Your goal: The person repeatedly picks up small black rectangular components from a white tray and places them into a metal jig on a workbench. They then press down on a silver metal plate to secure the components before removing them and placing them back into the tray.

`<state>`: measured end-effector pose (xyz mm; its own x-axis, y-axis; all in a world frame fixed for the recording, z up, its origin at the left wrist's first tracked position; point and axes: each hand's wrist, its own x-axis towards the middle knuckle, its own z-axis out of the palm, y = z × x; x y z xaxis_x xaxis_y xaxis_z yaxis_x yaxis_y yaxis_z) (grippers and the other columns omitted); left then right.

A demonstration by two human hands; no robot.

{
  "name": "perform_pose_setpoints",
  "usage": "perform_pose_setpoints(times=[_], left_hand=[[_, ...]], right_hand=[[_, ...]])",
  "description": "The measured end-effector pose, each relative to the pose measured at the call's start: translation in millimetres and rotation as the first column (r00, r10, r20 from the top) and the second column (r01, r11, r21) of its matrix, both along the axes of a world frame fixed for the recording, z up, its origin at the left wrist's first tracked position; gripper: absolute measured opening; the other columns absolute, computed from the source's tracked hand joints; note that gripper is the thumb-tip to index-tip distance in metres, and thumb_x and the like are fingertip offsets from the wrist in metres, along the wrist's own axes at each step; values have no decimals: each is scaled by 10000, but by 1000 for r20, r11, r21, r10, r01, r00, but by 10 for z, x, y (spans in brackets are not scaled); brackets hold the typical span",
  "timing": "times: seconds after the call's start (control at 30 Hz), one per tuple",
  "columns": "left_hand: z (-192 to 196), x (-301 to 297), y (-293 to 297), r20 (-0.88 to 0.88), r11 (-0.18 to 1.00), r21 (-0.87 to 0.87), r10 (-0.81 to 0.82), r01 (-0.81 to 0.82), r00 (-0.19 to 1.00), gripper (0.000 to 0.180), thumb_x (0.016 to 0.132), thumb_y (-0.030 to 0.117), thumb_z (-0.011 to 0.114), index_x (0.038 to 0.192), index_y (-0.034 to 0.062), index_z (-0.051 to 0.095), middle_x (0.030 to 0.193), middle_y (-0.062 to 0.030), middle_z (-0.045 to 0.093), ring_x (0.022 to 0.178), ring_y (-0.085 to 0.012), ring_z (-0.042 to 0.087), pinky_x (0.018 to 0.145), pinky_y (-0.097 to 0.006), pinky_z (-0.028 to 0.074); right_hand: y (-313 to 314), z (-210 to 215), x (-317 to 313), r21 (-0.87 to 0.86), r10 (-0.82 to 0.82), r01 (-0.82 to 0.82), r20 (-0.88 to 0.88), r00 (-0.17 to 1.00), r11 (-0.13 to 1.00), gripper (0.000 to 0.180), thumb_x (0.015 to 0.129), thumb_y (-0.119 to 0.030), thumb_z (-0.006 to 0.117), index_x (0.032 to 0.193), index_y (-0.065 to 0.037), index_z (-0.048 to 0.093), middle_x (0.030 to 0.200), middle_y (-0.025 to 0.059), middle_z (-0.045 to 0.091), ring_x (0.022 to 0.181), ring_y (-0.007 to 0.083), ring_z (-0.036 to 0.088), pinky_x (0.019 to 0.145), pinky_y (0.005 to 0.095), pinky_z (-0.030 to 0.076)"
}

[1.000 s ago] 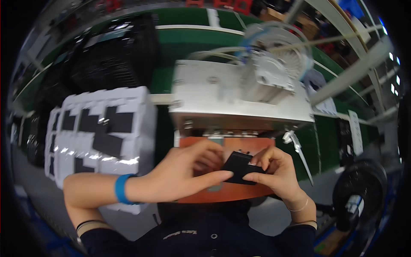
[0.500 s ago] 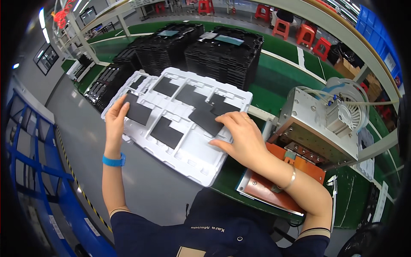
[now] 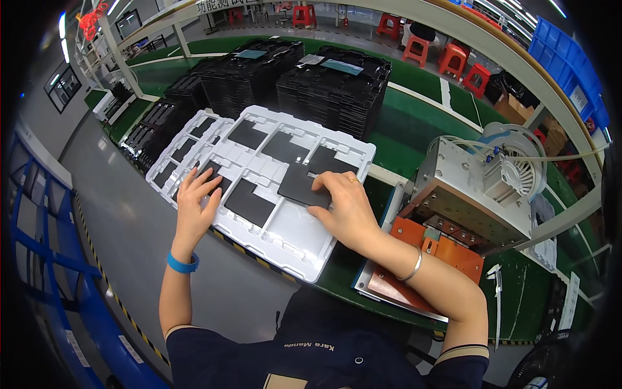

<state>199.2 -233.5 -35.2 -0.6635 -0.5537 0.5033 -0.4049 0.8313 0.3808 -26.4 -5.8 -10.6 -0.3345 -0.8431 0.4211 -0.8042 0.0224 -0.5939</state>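
Left hand (image 3: 196,202) shifted inward, fingers spread, tray (image 3: 301,240) 9 o'clock; right hand (image 3: 346,209) pinching black pad (image 3: 298,186), 3 o'clock, apparently unseated.

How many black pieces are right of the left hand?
5 visible black pieces: three in the far row, one held by the right hand, one in the near row; others may be hidden.

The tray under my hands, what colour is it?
White; the tray shows best in the head view.
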Motion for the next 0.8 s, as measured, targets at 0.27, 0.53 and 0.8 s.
perform_pose_setpoints(times=[0.27,0.53,0.8], left_hand=[[513,-240,400,12,969,-217,-122,122,992,335,822,76,707,1155,40,705,1382,-142,572,1377,-382,404,1117,-471,315],[868,-895,1273,201,737,-256,-592,625,781,408,728,114,763,1133,90,717,1328,-128,600,1326,-368,475,1112,-550,287],[591,-1657,2280,443,126,80,-893,989,78,633,808,436,723,1322,108,554,1457,-154,454,1351,-333,426,1089,-492,336]], right_hand=[[1434,520,-92,-12,-36,35,-178,983,999,416,674,-51,810,1036,-49,606,1194,102,624,1039,316,560,901,403,466],[2818,405,-86,295,-387,382,-42,921,876,454,661,-72,844,1078,-52,668,1167,101,682,1051,299,608,923,397,471],[2542,82,-239,140,-361,367,-66,930,920,311,783,-88,750,1080,-40,672,1054,74,655,971,273,586,845,385,474]])
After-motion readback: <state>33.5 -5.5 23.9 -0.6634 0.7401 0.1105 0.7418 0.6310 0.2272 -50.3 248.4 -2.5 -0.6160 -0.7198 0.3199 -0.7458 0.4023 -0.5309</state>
